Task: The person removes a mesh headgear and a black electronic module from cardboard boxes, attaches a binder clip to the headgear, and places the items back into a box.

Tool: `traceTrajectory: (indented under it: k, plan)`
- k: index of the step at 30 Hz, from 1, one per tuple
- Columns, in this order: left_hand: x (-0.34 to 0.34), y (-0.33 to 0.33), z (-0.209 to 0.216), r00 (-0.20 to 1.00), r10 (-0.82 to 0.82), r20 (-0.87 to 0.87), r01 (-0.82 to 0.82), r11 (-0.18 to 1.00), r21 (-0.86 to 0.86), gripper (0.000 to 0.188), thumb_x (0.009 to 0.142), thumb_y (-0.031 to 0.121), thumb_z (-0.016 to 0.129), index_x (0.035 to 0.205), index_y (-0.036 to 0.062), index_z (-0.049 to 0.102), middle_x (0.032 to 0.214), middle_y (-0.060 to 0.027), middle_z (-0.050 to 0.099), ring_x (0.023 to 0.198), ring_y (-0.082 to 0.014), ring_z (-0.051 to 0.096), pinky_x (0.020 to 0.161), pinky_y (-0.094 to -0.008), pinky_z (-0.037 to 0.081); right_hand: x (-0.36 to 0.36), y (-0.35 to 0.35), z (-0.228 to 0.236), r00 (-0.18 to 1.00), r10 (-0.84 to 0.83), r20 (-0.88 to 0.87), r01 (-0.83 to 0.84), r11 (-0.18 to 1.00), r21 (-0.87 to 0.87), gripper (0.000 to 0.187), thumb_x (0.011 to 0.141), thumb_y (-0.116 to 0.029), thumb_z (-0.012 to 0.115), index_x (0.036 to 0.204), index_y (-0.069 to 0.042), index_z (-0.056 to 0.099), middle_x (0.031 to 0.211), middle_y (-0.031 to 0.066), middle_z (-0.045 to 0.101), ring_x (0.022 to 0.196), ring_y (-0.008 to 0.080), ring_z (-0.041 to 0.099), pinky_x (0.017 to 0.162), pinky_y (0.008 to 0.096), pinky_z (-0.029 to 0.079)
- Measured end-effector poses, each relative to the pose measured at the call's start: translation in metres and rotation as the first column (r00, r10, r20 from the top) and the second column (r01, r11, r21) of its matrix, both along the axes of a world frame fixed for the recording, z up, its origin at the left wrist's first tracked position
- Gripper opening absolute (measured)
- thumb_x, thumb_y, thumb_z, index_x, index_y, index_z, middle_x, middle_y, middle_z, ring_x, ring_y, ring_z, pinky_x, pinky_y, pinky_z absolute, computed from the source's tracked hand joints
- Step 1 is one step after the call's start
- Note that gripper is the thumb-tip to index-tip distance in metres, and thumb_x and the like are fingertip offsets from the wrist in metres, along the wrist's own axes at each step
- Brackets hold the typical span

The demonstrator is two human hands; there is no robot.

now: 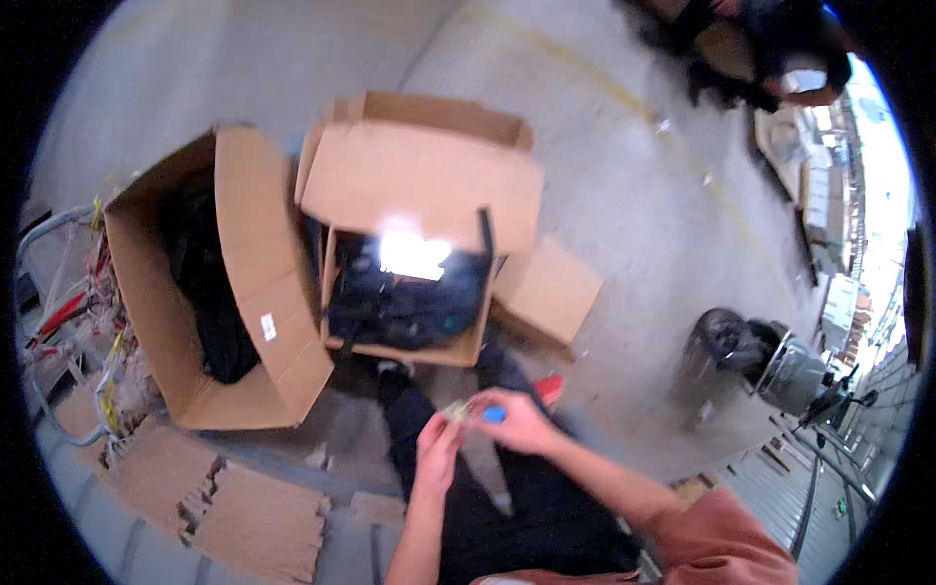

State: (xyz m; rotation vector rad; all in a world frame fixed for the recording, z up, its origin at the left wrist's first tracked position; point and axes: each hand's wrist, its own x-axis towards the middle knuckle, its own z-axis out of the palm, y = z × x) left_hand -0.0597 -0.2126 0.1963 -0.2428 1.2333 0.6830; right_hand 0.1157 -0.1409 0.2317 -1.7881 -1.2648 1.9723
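Both of my hands meet above my lap, over my dark trousers. My left hand (441,450) is closed, fingertips pinching a small pale-yellow crumpled thing (454,411), too blurred to name. From the other side my right hand (519,421) comes up to it, fingers curled around a small blue object (494,415) whose kind I cannot make out. Just past my knees stands an open cardboard box (409,175) with its flaps up; dark black items and something glossy that reflects light lie inside.
At left, a taller open carton (278,322) holds black material. Torn cardboard sheets (255,517) lie lower left, beside a metal-framed cart (49,229) of scraps. A smaller closed box (551,292) sits right of the middle carton. A wheeled grey machine (790,366) and another person (770,49) are farther right.
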Motion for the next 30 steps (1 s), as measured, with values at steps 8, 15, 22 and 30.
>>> traceTrajectory:
  k: [8,15,22,30]
  plan:
    - [-0.024,0.126,-0.088,0.276,-0.177,-0.945,0.814,0.566,0.132,0.033,0.085,0.017,0.072,0.116,0.0094,0.064,0.114,-0.0065,0.062,0.109,-0.0263,0.055,0.093,-0.0379,0.045,0.019,0.106,-0.085,0.94,0.197,0.277,-0.269,0.93,0.25,0.041,0.082,-0.027,0.076,0.114,-0.004,0.065,0.105,0.0155,0.071,0.098,0.0312,0.069,0.086,0.039,0.054]
    - [-0.041,0.199,-0.169,-0.046,-0.301,-0.952,0.998,-0.056,-0.03,0.019,0.079,0.016,0.077,0.097,0.0094,0.075,0.097,-0.0101,0.068,0.1,-0.0272,0.063,0.09,-0.0407,0.051,0.016,0.155,-0.139,0.746,0.484,0.458,-0.656,0.655,0.375,0.033,0.081,-0.023,0.074,0.107,-0.007,0.061,0.101,0.0132,0.069,0.091,0.0344,0.067,0.076,0.0446,0.054]
    - [-0.028,0.201,-0.164,0.133,-0.452,-0.882,0.981,0.184,0.053,0.009,0.078,0.008,0.075,0.086,0.0064,0.074,0.088,-0.0117,0.068,0.09,-0.0298,0.066,0.083,-0.0404,0.053,0.01,0.159,-0.153,0.628,0.573,0.526,-0.774,0.531,0.345,0.029,0.08,-0.022,0.073,0.098,-0.006,0.057,0.089,0.0117,0.066,0.087,0.0337,0.067,0.071,0.0457,0.053]
    - [-0.036,0.194,-0.157,0.211,-0.367,-0.906,0.973,0.171,0.158,0.009,0.079,0.008,0.074,0.088,0.0066,0.073,0.088,-0.0114,0.07,0.088,-0.0299,0.067,0.082,-0.0398,0.052,0.006,0.165,-0.16,0.578,0.657,0.485,-0.816,0.44,0.375,0.026,0.081,-0.02,0.071,0.096,-0.005,0.057,0.086,0.0135,0.066,0.085,0.0349,0.067,0.07,0.0457,0.053]
